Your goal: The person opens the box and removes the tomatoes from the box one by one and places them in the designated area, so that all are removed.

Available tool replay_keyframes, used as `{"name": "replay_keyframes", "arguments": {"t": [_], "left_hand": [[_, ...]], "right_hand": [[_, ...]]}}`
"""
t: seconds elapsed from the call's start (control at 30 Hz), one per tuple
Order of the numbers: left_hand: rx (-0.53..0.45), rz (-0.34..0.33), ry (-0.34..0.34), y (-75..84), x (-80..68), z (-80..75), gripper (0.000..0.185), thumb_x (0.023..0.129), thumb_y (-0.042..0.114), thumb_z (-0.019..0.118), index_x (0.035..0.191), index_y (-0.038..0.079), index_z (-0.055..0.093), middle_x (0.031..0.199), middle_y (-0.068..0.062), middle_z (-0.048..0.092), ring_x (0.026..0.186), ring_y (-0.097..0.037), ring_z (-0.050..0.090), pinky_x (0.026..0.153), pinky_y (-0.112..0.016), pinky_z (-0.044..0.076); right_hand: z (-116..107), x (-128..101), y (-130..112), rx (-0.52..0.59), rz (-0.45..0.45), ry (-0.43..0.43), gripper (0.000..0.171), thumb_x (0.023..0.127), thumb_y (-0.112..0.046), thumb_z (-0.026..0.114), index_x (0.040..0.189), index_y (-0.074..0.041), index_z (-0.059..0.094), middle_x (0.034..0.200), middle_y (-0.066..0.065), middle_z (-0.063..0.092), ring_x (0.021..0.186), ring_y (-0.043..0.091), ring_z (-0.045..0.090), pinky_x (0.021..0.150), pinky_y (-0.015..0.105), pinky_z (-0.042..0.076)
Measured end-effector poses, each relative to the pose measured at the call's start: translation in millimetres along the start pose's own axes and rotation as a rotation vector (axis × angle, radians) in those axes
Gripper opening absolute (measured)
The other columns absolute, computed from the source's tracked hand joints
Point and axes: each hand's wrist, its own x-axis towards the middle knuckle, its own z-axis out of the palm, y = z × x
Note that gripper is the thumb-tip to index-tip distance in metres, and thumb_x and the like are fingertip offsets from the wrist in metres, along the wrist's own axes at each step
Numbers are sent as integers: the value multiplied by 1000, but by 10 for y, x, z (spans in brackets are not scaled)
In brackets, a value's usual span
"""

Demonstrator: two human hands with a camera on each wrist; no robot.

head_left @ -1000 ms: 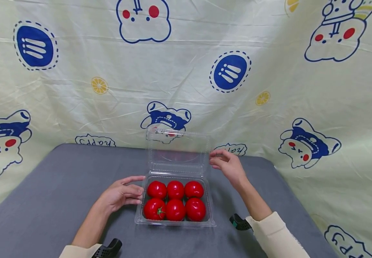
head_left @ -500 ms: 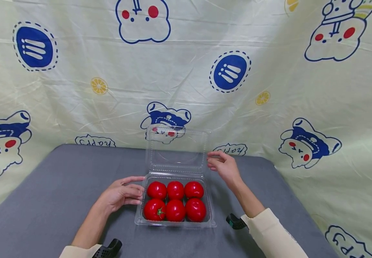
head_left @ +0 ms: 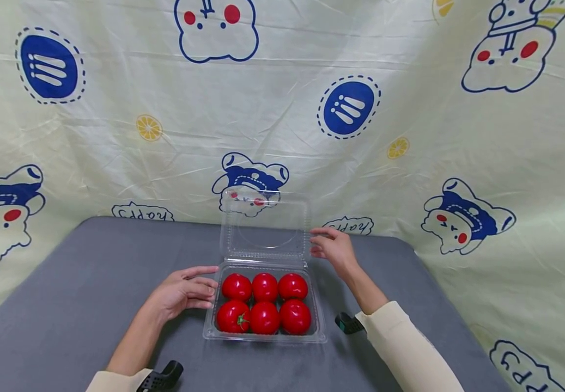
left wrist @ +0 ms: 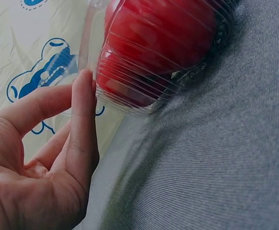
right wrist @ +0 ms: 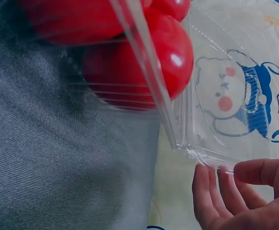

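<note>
A clear plastic clamshell box (head_left: 208,329) holds red tomatoes (head_left: 265,318) in two rows; one in the front row has a green stem. Its transparent lid (head_left: 267,231) stands raised on the hinge at the back. My left hand (head_left: 186,291) is beside the box's left side, fingers extended and fingertips right at the rim, as the left wrist view also shows. At the lid's right edge, low near the hinge, is my right hand (head_left: 335,251), fingers fairly straight. In the right wrist view its thumb (right wrist: 256,171) and fingertips meet that edge.
Grey cloth covers the table (head_left: 115,272) under the box. A pale curtain (head_left: 282,109) printed with cartoon bears and orange slices hangs close behind the table. Each forearm wears a black wrist device (head_left: 164,377) below a cream sleeve.
My right hand has moved slightly left and the lid has tipped up a little toward upright. The left hand, box and tomatoes stay put, apart from a small shift of the whole view.
</note>
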Motion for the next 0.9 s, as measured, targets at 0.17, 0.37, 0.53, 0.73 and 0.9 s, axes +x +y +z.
{"name": "replay_keyframes", "arguments": {"t": [0.17, 0.37, 0.53, 0.73, 0.9], "left_hand": [[18, -6, 29, -3, 4, -13, 59, 93, -1, 63, 148, -5, 44, 98, -4, 75, 75, -15, 73, 72, -35, 64], [37, -6, 35, -4, 8, -9, 57, 94, 0, 63, 148, -4, 45, 99, -5, 74, 76, -16, 73, 73, -36, 64], [34, -11, 31, 3, 4, -1, 57, 94, 0, 62, 148, -3, 45, 99, -5, 74, 75, -15, 73, 73, -35, 64], [22, -10, 20, 9, 2, -12, 58, 93, 0, 63, 148, -4, 44, 99, -5, 75, 75, -15, 73, 72, -34, 64], [20, -2, 6, 5, 6, -18, 58, 94, 0, 63, 148, -4, 44, 100, -5, 75, 76, -15, 73, 72, -34, 64]], "right_hand": [[30, 71, 31, 23, 30, -22, 33, 98, -9, 61, 129, 3, 64, 120, 21, 66, 88, 25, 73, 87, 40, 62], [41, 156, 129, 40, 57, -40, 36, 98, -7, 61, 132, 6, 61, 122, 27, 67, 83, 19, 73, 83, 33, 63], [40, 202, 217, 71, 115, -39, 36, 99, -8, 62, 132, 5, 63, 121, 22, 69, 79, 12, 71, 87, 35, 62], [47, 231, 275, 105, 175, -65, 37, 99, -8, 61, 134, 6, 61, 123, 19, 69, 80, 9, 70, 91, 35, 61], [43, 268, 317, 126, 201, -86, 38, 99, -6, 60, 135, 8, 59, 127, 21, 67, 83, 10, 70, 86, 30, 62]]}}
